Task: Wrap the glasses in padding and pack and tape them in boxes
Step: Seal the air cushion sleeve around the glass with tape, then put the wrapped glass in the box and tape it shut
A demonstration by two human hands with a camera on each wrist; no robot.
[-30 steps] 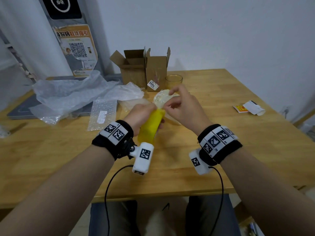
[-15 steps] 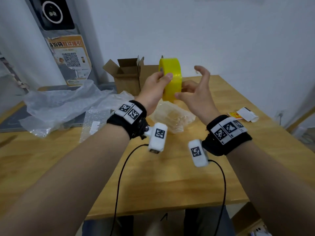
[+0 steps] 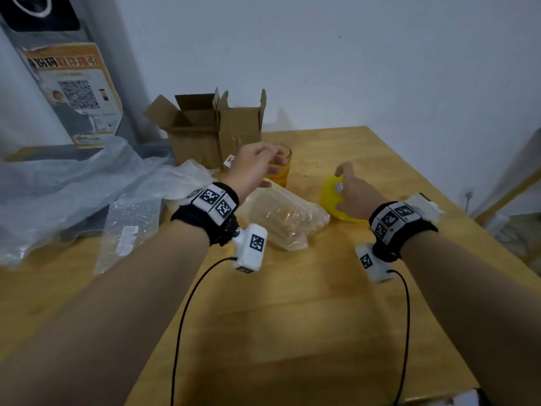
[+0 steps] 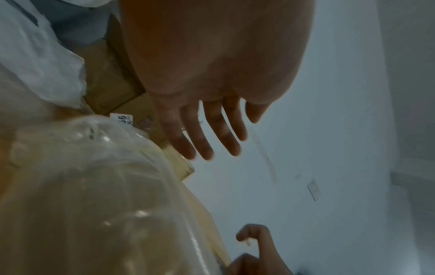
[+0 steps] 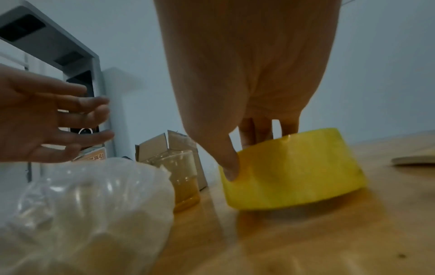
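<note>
A yellow tape roll lies flat on the wooden table at the right. My right hand grips it, thumb on the outer wall and fingers in the core. A glass wrapped in clear air padding lies between my wrists. Behind it stands a bare amber glass. My left hand hovers over that glass with straight, spread fingers and holds nothing. Two open cardboard boxes stand at the back.
Crumpled clear wrap and a small bubble bag cover the table's left side. A poster stand leans at the back left. A white packet lies just behind my right wrist, near the table's right edge.
The tape roll, held up in the air by my left hand, has passed to my right hand and come down onto the table at the right. My left hand has let go and opened.
</note>
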